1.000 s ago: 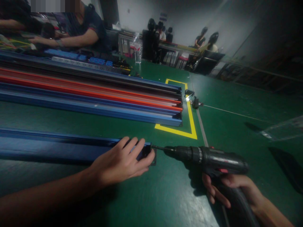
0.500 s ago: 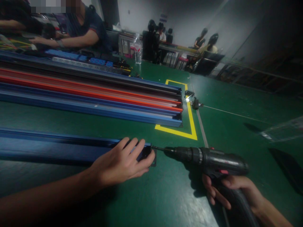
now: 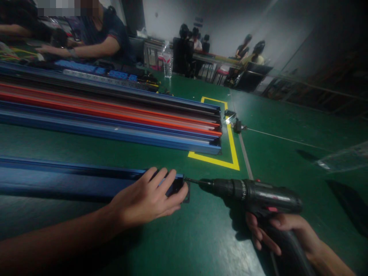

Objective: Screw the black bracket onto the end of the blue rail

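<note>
A long blue metal profile (image 3: 71,180) lies across the left foreground. My left hand (image 3: 149,195) grips its right end, fingers wrapped over the dark end piece (image 3: 187,193). From the right, my right hand (image 3: 276,230) holds a black power drill (image 3: 270,195) by its handle. The drill points left, and the tip of its long bit (image 3: 195,180) meets the upper corner of that end piece. Whether the bit sits in a screw is too small to tell.
Behind lie parallel blue profiles (image 3: 158,140) and red profiles (image 3: 143,115) on the green table (image 3: 276,153). Yellow tape (image 3: 234,149) marks their right end, beside a small black device (image 3: 238,125) with a cable. A bottle (image 3: 167,63) stands farther back; a person (image 3: 103,42) works across the table.
</note>
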`<act>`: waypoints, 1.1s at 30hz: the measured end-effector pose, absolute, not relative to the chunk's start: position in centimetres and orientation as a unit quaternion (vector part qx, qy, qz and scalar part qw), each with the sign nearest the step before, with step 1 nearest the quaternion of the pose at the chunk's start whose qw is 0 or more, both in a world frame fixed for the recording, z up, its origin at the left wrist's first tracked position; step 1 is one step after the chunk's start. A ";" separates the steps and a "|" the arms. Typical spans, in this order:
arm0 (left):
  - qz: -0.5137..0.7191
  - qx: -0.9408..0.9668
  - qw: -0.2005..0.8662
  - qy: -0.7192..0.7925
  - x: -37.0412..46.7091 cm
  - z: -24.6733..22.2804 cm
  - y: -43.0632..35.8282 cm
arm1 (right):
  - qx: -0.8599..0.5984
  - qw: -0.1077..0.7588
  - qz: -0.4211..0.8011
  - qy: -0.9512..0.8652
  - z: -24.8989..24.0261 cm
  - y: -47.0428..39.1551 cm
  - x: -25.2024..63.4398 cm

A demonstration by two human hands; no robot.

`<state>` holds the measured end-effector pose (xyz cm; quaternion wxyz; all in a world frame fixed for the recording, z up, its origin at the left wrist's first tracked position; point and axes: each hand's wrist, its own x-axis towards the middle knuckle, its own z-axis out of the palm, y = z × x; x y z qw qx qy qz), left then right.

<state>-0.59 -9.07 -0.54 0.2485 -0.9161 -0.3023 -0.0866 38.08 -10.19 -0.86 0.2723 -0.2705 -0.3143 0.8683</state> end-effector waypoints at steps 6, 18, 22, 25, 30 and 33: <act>-0.091 -0.917 0.246 -0.301 -0.6 -0.5 -9.1 | -0.265 0.270 0.866 -0.325 -0.9 -10.2 38.1; -0.142 -0.906 0.264 -0.299 -0.8 -1.5 -9.2 | -0.278 0.273 0.858 -0.335 -1.6 -10.4 38.5; -0.144 -0.904 0.263 -0.304 -0.8 -1.9 -9.2 | -0.282 0.279 0.856 -0.332 -1.5 -10.4 38.4; -0.140 -0.904 0.264 -0.305 -0.8 -2.0 -9.3 | -0.286 0.278 0.854 -0.335 -1.4 -10.5 38.3; -0.139 -0.904 0.264 -0.308 -0.9 -2.2 -9.4 | -0.295 0.281 0.855 -0.322 -1.3 -10.6 38.1; -0.138 -0.902 0.271 -0.306 -0.9 -2.3 -9.5 | -0.294 0.281 0.858 -0.314 -1.4 -10.6 38.2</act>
